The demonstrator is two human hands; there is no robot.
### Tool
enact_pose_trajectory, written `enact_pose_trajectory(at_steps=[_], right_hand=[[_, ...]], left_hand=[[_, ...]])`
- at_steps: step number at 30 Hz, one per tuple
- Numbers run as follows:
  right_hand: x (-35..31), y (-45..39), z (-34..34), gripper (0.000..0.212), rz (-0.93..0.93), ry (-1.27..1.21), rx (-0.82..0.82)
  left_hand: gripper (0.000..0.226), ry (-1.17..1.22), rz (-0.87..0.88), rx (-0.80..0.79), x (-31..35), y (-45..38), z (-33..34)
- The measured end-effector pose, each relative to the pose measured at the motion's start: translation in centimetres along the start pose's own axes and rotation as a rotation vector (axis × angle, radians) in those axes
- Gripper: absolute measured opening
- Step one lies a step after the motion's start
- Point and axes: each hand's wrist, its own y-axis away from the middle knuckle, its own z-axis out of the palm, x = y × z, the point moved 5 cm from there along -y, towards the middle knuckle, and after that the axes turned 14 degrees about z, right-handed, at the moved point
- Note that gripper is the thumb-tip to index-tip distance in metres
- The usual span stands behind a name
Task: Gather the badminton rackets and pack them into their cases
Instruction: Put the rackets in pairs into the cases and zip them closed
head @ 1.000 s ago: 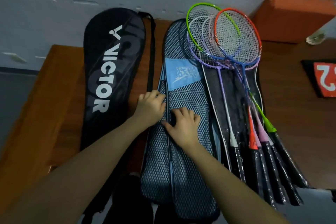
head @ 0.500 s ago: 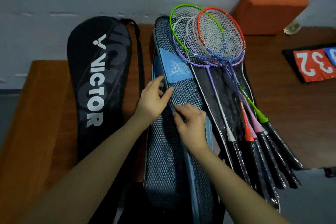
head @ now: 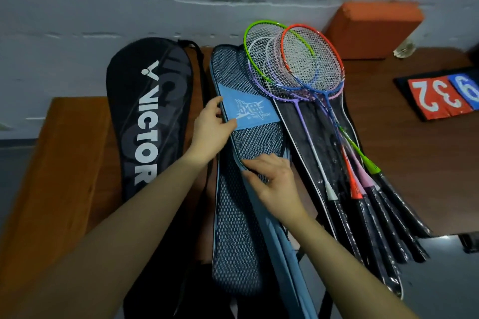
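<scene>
"VICTOR" on black case (head: 147, 122), "32" on red card (head: 431, 97)

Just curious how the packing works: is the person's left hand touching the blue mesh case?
Touching. The head view shows the left hand gripping the blue mesh case at its left edge, thumb lying on the light blue label, no gap between them.

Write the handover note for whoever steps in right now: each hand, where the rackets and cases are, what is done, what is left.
Left hand: grips the left edge of the blue mesh case by its label.
Right hand: pinches the same case's edge lower down.
Rackets: a fanned stack lying on a flat black case, right of the mesh case.
Black Victor case: flat on the left, untouched.
Done: rackets gathered.
Left: open the cases, slide the rackets in, close them.
</scene>
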Motion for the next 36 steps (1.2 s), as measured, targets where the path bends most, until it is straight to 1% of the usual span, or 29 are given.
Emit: enact_pose_trajectory(at_steps=[2, 4, 9, 11, 12, 14, 16, 18, 20, 21, 23, 25, 27, 28, 30, 32, 34, 36], right_hand=[[-0.2, 0.0, 0.1, 0.027, -0.012, 0.021, -0.049], [-0.4, -0.1, 0.0, 0.028, -0.018, 0.034, -0.097], [-0.7, 0.8, 0.3, 0.033, -0.09, 0.175, -0.136], [-0.8, 1.0, 0.8, 0.036, -0.076, 0.141, -0.175], [-0.7, 1.0, 1.1, 0.036, -0.045, 0.093, -0.174], [0.0, 0.6, 0.8, 0.036, 0.043, 0.047, -0.066], [1.6, 0.1, 1.1, 0.034, 0.158, 0.164, 0.02], [3.8, 0.1, 2.0, 0.039, 0.304, 0.355, -0.002], [5.7, 0.6, 2.9, 0.05, 0.442, 0.485, -0.064], [6.2, 0.8, 3.1, 0.053, 0.488, 0.524, -0.086], [6.9, 1.4, 3.4, 0.055, 0.51, 0.553, -0.105], [6.9, 1.7, 3.3, 0.054, 0.473, 0.491, -0.089], [6.2, 1.7, 2.9, 0.052, 0.411, 0.347, -0.045], [5.6, 1.7, 2.7, 0.051, 0.367, 0.256, -0.028], [3.7, 1.9, 2.3, 0.051, 0.235, 0.122, 0.001], [1.9, 2.3, 1.8, 0.051, 0.122, 0.057, 0.014], [0.9, 2.5, 1.6, 0.049, 0.113, -0.005, -0.002], [1.3, 2.4, 1.5, 0.048, 0.183, -0.038, 0.005]], left_hand=[[0.061, 0.009, 0.047, -0.006, 0.3, 0.1, 0.0], [0.06, -0.009, 0.146, -0.007, 1.2, 0.3, -0.1], [0.054, -0.074, 0.31, 0.078, 3.0, 2.8, -2.2], [0.055, -0.137, 0.345, 0.096, 2.7, 4.0, -3.6], [0.056, -0.173, 0.344, 0.093, 2.2, 4.7, -4.4], [0.057, -0.228, 0.325, 0.053, 0.9, 5.9, -5.3], [0.056, -0.301, 0.286, 0.018, -1.0, 6.9, -5.8], [0.056, -0.442, 0.209, -0.049, -3.3, 7.4, -5.8], [0.062, -0.65, 0.08, -0.219, -5.6, 7.8, -5.0], [0.065, -0.744, 0.012, -0.315, -6.5, 8.4, -4.5], [0.062, -0.84, -0.006, -0.404, -7.4, 9.5, -3.6], [0.056, -0.84, 0.048, -0.407, -7.7, 10.4, -2.8], [0.051, -0.819, 0.118, -0.386, -7.1, 10.7, -2.2], [0.051, -0.791, 0.157, -0.379, -6.4, 10.7, -1.8], [0.059, -0.659, 0.191, -0.379, -4.6, 10.5, -0.9], [0.052, -0.458, 0.202, -0.388, -3.1, 9.9, 0.2], [0.045, -0.339, 0.227, -0.365, -1.4, 9.2, 1.3], [0.041, -0.309, 0.209, -0.328, -0.6, 8.3, 2.0]])
